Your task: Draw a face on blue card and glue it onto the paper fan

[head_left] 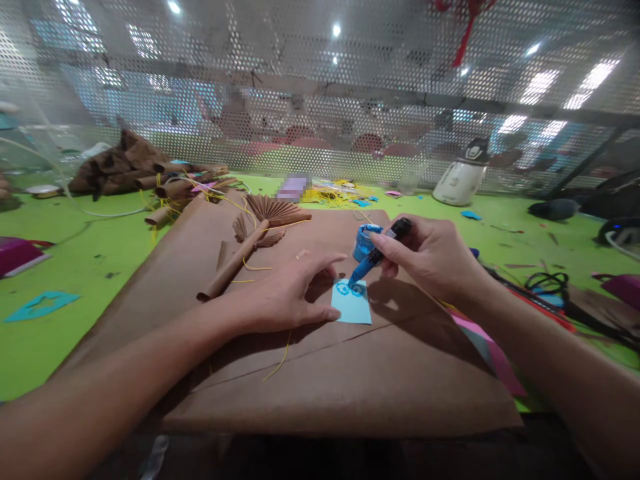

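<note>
Far left edge: a magenta box [17,255] sits on the green table [75,267], with one teal paper cut-out [43,303] lying flat nearer the viewer.
Back left: a heap of crumpled brown paper [120,163], and beside it several brown paper rolls [170,190] tangled with yellow string; the exact number of rolls cannot be told.
Work surface: one large sheet of brown kraft paper [310,387] covers the middle of the table.
On the kraft paper, left of centre: one long brown paper tube [233,265] lying at a slant, with three pleated brown paper fans [273,210] touching its upper end.
Left hand [285,297]: palm down, fingers spread and flat, pressing the left edge of the blue card; it grips nothing.
Blue card [351,302]: one small light-blue rectangle, flat on the kraft paper between the two hands, with darker blue loops drawn near its top edge.
Blue pen [373,259]: one, blue tip and black rear, tilted, its tip touching the card's top edge.
Right hand [433,257]: fingers closed around the pen, thumb and forefinger pinching its barrel.
Blue jar [364,241]: one small open pot just behind the pen, partly hidden by it.
Behind: a perforated metal screen [320,100] blocks the view beyond the table.
Back right: one white appliance with a dark top [463,175] stands by the screen.
Far right: black cables [547,283] and pink paper sheets [490,347] lie under the right forearm.
</note>
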Demonstrator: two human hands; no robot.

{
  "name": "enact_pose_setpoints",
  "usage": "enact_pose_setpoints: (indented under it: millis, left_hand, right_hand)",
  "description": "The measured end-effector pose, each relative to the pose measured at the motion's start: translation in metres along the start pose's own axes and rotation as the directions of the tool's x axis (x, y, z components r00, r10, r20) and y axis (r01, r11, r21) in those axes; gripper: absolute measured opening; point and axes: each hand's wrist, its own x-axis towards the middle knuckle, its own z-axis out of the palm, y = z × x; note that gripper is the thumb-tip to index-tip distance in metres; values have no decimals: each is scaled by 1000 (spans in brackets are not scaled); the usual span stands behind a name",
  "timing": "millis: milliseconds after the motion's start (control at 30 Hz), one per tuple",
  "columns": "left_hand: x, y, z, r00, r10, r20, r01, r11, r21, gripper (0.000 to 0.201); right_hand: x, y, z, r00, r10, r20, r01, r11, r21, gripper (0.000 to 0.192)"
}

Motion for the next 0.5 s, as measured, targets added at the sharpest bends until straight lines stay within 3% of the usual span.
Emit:
enact_pose_setpoints:
  millis: [233, 500]
  left_hand:
    - [1, -2, 1, 1000, 22, -7, -22, 1000, -19, 71]
    - [0, 1, 0, 1000, 20, -15, -21, 1000, -17, 70]
  right_hand:
    - [-1, -3, -2, 1000, -2, 4, 2, 999, -39, 27]
    - [-1, -4, -2, 1000, -3, -3, 3, 1000, 27, 28]
